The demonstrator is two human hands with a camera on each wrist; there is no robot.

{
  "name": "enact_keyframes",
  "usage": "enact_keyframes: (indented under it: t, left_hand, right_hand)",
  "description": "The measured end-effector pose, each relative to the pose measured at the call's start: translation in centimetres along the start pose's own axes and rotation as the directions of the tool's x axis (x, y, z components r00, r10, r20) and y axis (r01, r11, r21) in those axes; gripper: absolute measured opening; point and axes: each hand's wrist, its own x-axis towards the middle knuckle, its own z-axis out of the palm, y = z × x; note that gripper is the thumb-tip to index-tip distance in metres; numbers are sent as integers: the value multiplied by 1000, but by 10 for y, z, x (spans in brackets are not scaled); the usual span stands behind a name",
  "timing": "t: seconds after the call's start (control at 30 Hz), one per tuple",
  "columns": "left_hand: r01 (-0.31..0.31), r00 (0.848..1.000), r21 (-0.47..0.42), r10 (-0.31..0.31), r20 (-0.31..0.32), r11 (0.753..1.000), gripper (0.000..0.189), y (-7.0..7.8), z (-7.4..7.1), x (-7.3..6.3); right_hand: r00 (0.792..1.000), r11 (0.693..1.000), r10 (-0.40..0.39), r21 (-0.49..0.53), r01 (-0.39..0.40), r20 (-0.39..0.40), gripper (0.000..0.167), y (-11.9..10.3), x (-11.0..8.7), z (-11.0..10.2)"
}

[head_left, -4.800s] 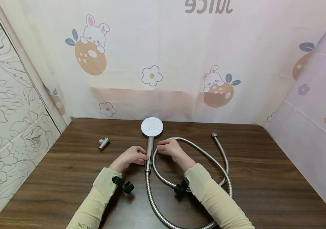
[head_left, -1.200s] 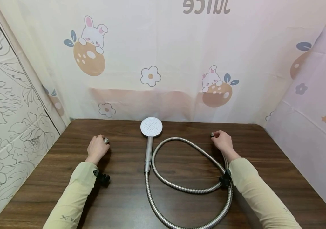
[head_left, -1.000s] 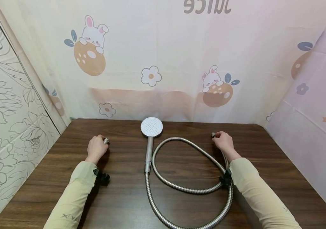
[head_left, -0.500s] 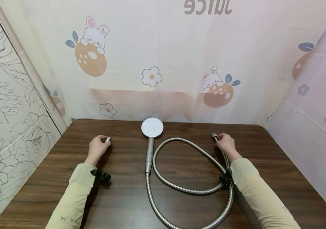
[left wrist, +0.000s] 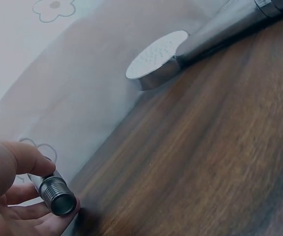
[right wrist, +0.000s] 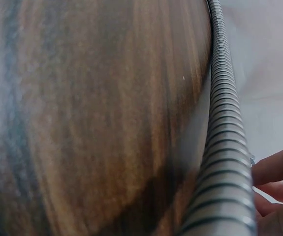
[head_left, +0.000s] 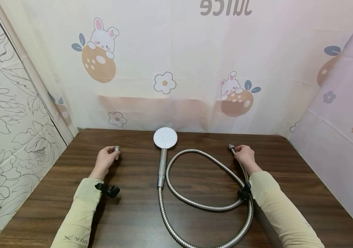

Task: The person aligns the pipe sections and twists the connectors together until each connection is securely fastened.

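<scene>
My left hand (head_left: 104,159) pinches a small chrome threaded pipe fitting (head_left: 117,153) between thumb and fingers, over the table's left side. In the left wrist view its open threaded end (left wrist: 57,196) faces the camera. At the back right, my right hand (head_left: 246,156) pinches the metal shower hose (head_left: 205,205) just below its end nut (head_left: 232,147). In the right wrist view the fingers (right wrist: 274,169) show partly behind the hose. Between the hands lies a shower head (head_left: 165,137), white face up, its chrome handle (head_left: 162,167) joined to the hose's other end.
The hose lies in a wide loop on the dark wooden table (head_left: 139,220), under the right wrist. A patterned curtain (head_left: 192,69) hangs right behind the table's back edge. Black wrist mounts (head_left: 108,190) stick inward from both sleeves.
Both hands have left the shower head's handle and spread apart. The left hand has taken hold of the pipe fitting and turned it upright; the right has slid from the nut to the hose below.
</scene>
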Motion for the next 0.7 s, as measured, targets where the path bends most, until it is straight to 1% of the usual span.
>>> enact_keyframes:
  t: [0.1,0.17,0.2,0.3,0.37,0.5,0.6,0.7]
  left_hand:
    - [15,999,-75,-13,37,997,47,0,0,0]
    - [42,997,-157,-31,71,987,50,0,0,0]
    - [56,996,-205,-40,84,977,51,0,0,0]
    - [93,992,-340,-58,111,936,53,0,0,1]
    - [108,991,-401,-64,121,910,53,0,-1,1]
    - [139,987,-490,-77,144,861,49,2,-3,0]
    - [150,985,-548,-78,153,823,42,3,-6,-1]
    - [153,985,-584,-71,160,798,31,5,-8,-3]
  right_hand:
    - [1000,1000,1,2,-1,-2,38,-1,0,-1]
    - [1000,1000,5,8,-5,1,38,-2,-1,-1]
    - [1000,1000,7,10,-7,1,38,-2,-1,-1]
    - [1000,1000,8,11,-8,4,37,-2,-1,-2]
    - [1000,1000,5,12,-5,6,37,-1,-1,-2]
    - [1000,1000,-9,28,9,22,37,-1,-2,-3]
    - [999,999,-18,48,16,32,37,-3,-3,-5]
    - [999,998,-17,54,15,29,38,-5,-4,-6]
